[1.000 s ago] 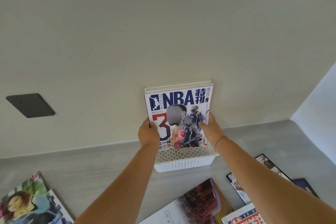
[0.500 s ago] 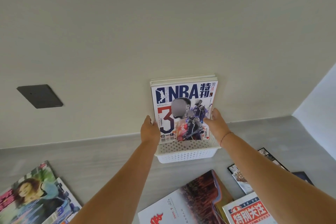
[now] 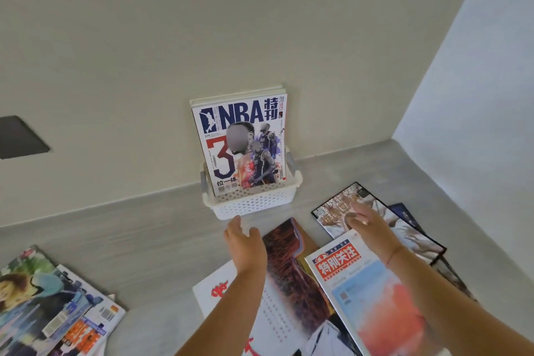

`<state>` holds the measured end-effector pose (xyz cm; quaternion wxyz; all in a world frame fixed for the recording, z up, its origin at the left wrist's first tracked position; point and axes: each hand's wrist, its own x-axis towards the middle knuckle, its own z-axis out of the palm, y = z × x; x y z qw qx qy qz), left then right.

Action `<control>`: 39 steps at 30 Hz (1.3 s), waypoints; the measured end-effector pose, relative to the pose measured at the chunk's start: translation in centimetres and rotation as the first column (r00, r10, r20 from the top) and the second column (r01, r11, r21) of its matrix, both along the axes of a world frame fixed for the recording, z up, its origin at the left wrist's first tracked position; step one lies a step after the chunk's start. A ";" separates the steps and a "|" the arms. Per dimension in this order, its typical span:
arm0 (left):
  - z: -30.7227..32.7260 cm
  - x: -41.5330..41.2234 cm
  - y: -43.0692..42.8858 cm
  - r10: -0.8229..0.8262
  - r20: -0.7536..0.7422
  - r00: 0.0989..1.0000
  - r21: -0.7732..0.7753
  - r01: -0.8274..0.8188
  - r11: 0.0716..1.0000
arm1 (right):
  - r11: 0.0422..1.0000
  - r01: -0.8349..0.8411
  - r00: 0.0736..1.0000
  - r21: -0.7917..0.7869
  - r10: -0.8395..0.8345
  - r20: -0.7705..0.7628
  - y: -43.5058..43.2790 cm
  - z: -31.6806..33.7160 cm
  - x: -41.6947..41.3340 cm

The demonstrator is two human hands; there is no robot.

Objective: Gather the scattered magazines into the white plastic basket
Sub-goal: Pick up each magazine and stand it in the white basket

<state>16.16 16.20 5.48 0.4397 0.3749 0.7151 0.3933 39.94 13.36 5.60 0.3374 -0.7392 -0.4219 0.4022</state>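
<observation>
Basket [image 3: 254, 205]: white, perforated, on counter [image 3: 144, 240] against wall [image 3: 260, 23]. NBA magazine [image 3: 242, 139]: upright in basket, leaning back on wall, other issues behind it. Half a second ago my hands held its side edges; both now off it, drawn back toward me. Left hand [image 3: 244, 243]: fingers straight, empty, just before basket front. Right hand [image 3: 372, 225]: fingers spread, blurred, over black-edged magazine [image 3: 335, 211]; contact cannot tell. Red-title magazine [image 3: 341, 261] beside it. Pile [image 3: 43, 303] at lower left.
</observation>
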 end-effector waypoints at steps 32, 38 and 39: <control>-0.4 2.8 -4.8 -0.361 0.208 0.909 -0.146 0.394 0.907 | 0.995 -0.085 0.994 -0.055 0.081 -0.080 -7.6 0.8 3.7; 5.1 -2.3 0.7 -0.303 0.201 0.932 0.040 0.301 0.953 | 0.990 -0.107 0.977 0.096 0.123 -0.176 0.2 5.3 0.7; 6.2 -3.1 1.7 -0.294 0.168 0.941 0.077 0.285 0.956 | 0.986 -0.114 0.975 0.125 0.135 -0.175 1.4 6.1 0.0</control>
